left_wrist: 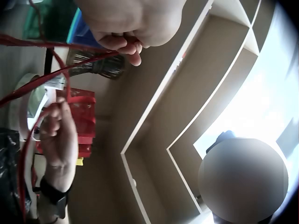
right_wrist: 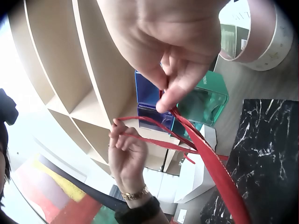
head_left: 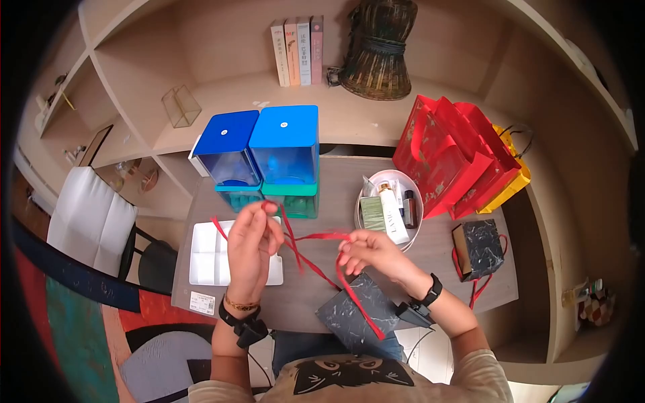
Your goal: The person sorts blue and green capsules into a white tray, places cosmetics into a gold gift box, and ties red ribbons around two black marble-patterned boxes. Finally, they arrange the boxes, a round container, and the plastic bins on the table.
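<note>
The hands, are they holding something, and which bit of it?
Yes, red ribbon. The left hand pinches it where two strands lead away; the right hand pinches it partway along, above a hanging tail.

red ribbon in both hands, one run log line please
left hand: pinches red ribbon | right hand: pinches red ribbon | ribbon: strands cross between hands | black marbled box: below right hand

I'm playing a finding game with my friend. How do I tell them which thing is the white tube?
On the grey-brown table, seen from the head camera, find the round pale tub just left of the red paper bags. Look inside it for the white tube. It's the long one with big letters along it, between a green box and a dark bottle.
</note>
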### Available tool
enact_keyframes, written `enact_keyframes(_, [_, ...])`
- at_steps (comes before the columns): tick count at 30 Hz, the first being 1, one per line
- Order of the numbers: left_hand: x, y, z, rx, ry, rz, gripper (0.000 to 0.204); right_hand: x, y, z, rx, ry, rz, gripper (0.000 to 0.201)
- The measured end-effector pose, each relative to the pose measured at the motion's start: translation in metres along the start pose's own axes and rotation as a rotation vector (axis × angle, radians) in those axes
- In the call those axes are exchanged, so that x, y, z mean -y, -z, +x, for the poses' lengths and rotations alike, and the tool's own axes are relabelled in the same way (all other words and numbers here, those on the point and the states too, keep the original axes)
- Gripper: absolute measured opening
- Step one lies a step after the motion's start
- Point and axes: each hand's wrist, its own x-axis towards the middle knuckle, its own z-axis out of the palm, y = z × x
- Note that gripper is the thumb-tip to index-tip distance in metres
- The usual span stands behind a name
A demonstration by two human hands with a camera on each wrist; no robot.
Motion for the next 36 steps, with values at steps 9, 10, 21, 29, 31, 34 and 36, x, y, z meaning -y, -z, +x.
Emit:
enact_keyframes(9, [-0.017, -0.068, 0.019, 0.61, -0.044, 0.283, 0.029, 0.0, -0.026, 0.0, 0.321, 0.039, -0.575, 0.026])
enact_keyframes(10, [-0.011, -0.07, 0.017, 0.665, -0.105, 0.326, 0.03, -0.001, -0.025, 0.0, 0.27, 0.114, -0.499, 0.024])
enact_keyframes(21, [0.043, -0.044, -0.022, 0.548, -0.054, 0.94, 0.041, -0.017, -0.013, -0.02, 0.141, 0.162, -0.238, 0.023])
enact_keyframes(29, [0.035, -0.044, -0.021, 0.644, -0.183, 1.079, 0.052, -0.037, -0.01, -0.008, 0.154, 0.229, -0.072, 0.025])
enact_keyframes(31, [0.035, -0.043, -0.023, 0.624, -0.25, 1.104, 0.056, -0.033, -0.017, -0.01, 0.118, 0.242, 0.017, 0.024])
enact_keyframes(34, [0.029, -0.044, -0.027, 0.615, -0.297, 1.148, 0.066, -0.03, -0.025, -0.017, 0.052, 0.225, 0.126, 0.022])
enact_keyframes(36, [0.022, -0.045, -0.031, 0.617, -0.305, 1.221, 0.071, -0.025, -0.026, -0.021, 0.047, 0.179, 0.252, 0.023])
